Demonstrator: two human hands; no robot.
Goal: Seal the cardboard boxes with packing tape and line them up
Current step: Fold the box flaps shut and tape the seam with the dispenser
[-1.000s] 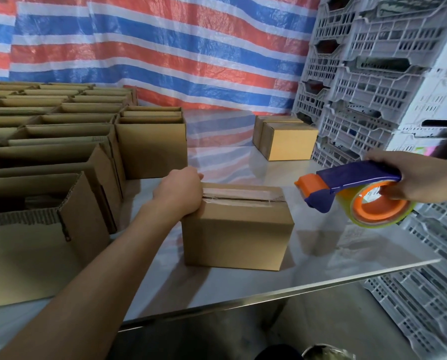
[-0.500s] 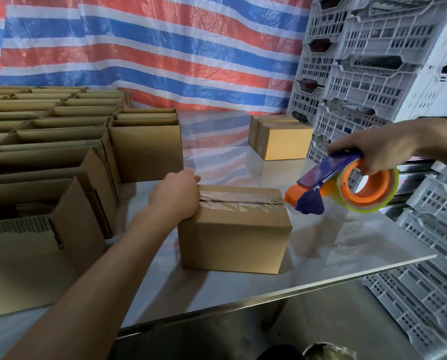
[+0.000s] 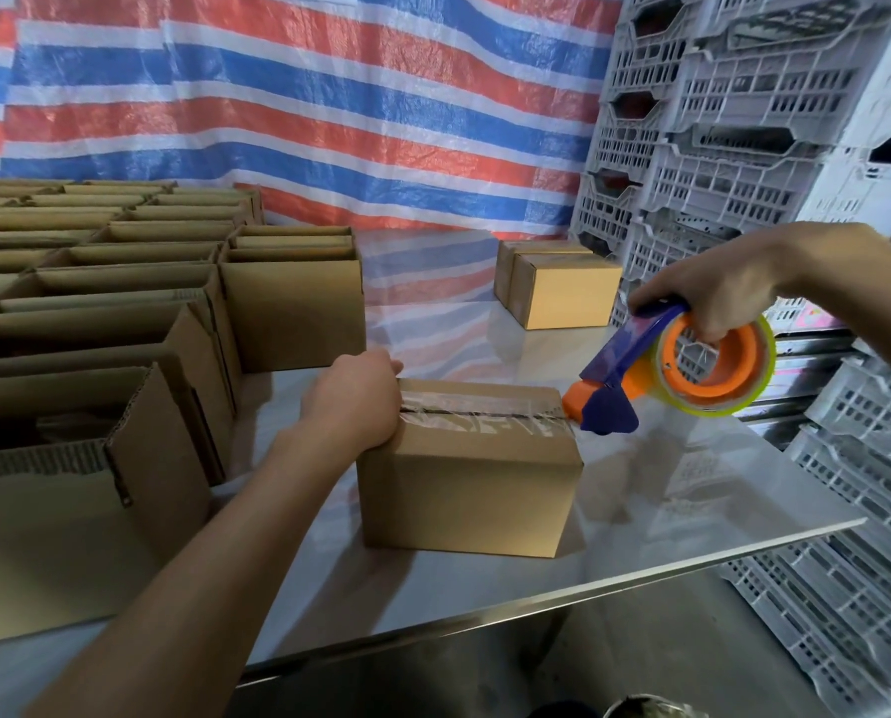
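Cardboard box (image 3: 464,489) steadied against sliding by left hand (image 3: 352,401) gripping its left end | right hand (image 3: 717,287) clamped on tape dispenser (image 3: 666,375) at opposite edge, probably cutting

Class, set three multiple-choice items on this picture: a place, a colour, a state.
1. The tape dispenser is: A) at the right top edge of the near box B) on the floor C) in a crate
2. The hub inside the tape roll is: A) green B) orange C) black
3. The near box's top is: A) wide open B) crushed C) shut, taped
Answers: A, its nose meets that edge; B, orange shows inside the roll; C, clear tape covers its top.
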